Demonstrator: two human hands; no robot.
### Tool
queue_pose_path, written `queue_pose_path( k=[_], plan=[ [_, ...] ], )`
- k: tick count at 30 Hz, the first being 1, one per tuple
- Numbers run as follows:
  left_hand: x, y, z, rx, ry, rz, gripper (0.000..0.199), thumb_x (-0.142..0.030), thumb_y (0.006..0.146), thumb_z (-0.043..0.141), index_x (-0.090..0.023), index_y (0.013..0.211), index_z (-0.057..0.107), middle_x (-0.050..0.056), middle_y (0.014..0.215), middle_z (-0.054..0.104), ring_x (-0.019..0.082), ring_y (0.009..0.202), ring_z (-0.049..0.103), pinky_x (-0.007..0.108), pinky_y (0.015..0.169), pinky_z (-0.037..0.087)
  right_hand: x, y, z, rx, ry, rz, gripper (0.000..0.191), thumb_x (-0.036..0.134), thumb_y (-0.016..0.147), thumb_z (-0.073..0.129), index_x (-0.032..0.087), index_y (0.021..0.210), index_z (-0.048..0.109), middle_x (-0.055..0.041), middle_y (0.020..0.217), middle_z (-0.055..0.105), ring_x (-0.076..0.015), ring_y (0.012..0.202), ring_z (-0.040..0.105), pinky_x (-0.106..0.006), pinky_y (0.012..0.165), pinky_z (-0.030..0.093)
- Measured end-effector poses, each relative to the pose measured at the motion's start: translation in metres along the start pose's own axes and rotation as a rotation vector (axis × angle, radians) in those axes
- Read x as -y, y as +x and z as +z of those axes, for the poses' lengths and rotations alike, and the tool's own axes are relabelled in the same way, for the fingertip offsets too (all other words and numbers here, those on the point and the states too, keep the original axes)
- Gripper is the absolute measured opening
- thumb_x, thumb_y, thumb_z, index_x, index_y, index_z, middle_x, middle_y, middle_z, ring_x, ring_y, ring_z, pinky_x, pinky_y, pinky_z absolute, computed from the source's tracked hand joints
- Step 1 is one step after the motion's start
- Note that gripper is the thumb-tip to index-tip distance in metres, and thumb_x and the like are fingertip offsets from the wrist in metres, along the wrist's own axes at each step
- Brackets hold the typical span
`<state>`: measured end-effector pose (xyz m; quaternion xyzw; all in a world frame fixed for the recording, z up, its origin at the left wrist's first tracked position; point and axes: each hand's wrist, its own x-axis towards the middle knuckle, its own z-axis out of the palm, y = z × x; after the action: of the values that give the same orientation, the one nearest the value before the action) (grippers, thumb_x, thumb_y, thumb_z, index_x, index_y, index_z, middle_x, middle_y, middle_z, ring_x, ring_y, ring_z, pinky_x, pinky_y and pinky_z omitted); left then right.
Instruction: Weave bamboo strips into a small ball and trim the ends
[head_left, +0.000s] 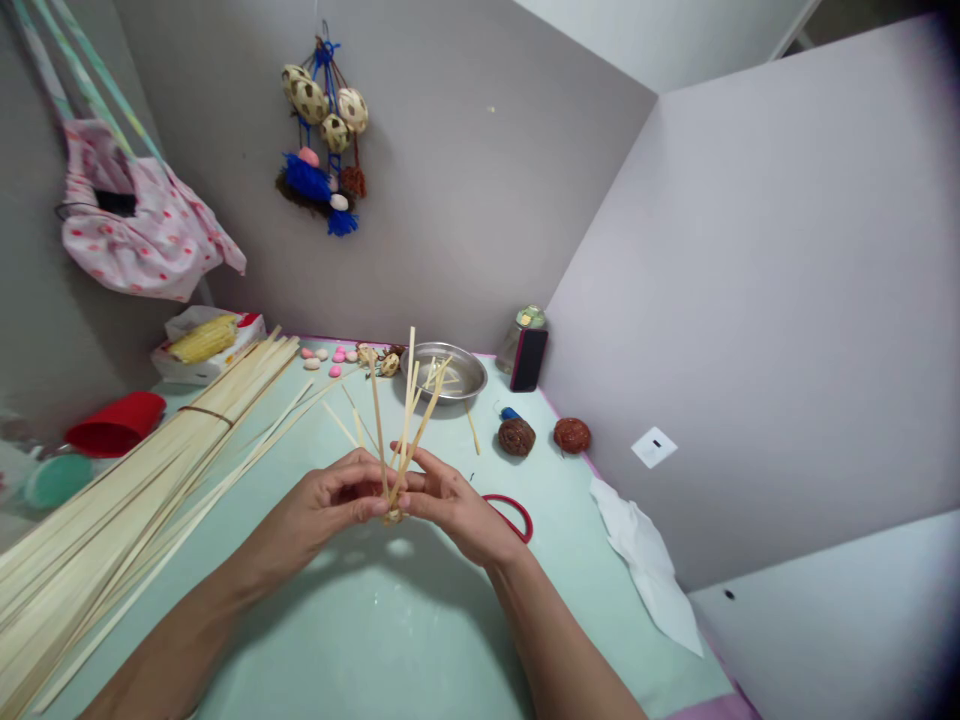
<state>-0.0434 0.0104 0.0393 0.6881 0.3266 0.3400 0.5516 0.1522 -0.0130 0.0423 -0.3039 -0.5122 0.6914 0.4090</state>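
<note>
A small piece of bamboo weaving (393, 515) is pinched between my two hands, above the pale green table. Its loose strips (409, 420) fan upward and outward from the woven base. My left hand (349, 495) grips it from the left, thumb in front and fingers curled behind. From the right, my right hand (439, 495) holds it with the thumb at the base and the index finger raised along the strips. The fingers partly hide the woven part. Red-handled scissors (517, 518) lie beside my right wrist, their blades hidden.
A bundle of long bamboo strips (165, 470) runs along the left. At the back stand a metal bowl (472, 385) with strip pieces, a phone (529, 360) against a jar, and pink and white beads (335, 371). Yarn balls (516, 437) and white tissue (645, 560) lie right.
</note>
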Motion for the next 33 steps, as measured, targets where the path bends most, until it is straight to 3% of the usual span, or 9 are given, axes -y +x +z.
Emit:
queue_pose_path(
  k=[4,13,21,28,33],
  plan=[
    [0.003,0.001,0.000,-0.004,-0.062,-0.009,0.013,-0.034,0.083,0.068,-0.023,0.077,0.068,-0.001,0.079,0.059,0.018,0.077,0.060,0.030,0.073,0.049,0.000,0.000,0.001,-0.001,-0.015,-0.008,0.058,0.029,0.081,0.073,0.025,0.135,0.052,-0.0013,0.096,0.070,-0.0163,0.088,0.064,-0.030,0.083,0.048],
    [0.019,0.005,0.003,-0.101,-0.069,-0.062,0.023,-0.041,0.081,0.069,-0.021,0.076,0.060,-0.002,0.074,0.059,0.017,0.072,0.057,0.028,0.068,0.046,-0.004,0.003,0.001,-0.096,-0.071,-0.041,0.063,0.032,0.078,0.077,0.025,0.134,0.051,-0.0035,0.106,0.070,-0.0183,0.094,0.065,-0.036,0.091,0.047],
    [0.007,0.003,0.013,-0.264,-0.009,-0.076,0.022,-0.040,0.081,0.067,-0.022,0.073,0.056,-0.004,0.070,0.057,0.016,0.069,0.057,0.026,0.066,0.045,-0.010,0.007,0.005,-0.193,-0.135,-0.152,0.050,0.034,0.079,0.075,0.024,0.123,0.054,-0.0048,0.111,0.069,-0.0205,0.097,0.067,-0.036,0.090,0.050],
    [0.007,0.002,0.030,-0.477,0.043,-0.005,0.009,-0.034,0.085,0.060,-0.025,0.088,0.059,-0.001,0.090,0.062,0.020,0.087,0.063,0.030,0.080,0.050,-0.017,0.009,0.005,-0.323,-0.282,-0.187,0.042,0.030,0.080,0.073,0.024,0.118,0.056,-0.0067,0.113,0.069,-0.0217,0.104,0.063,-0.036,0.091,0.049],
    [0.008,0.000,0.034,-0.448,0.181,0.090,0.026,-0.037,0.093,0.051,-0.027,0.111,0.067,0.003,0.112,0.060,0.023,0.107,0.059,0.034,0.095,0.045,-0.015,0.009,0.005,-0.316,-0.142,-0.202,0.040,0.032,0.082,0.073,0.024,0.117,0.055,-0.0057,0.111,0.070,-0.0205,0.101,0.065,-0.035,0.090,0.050]
  ],
)
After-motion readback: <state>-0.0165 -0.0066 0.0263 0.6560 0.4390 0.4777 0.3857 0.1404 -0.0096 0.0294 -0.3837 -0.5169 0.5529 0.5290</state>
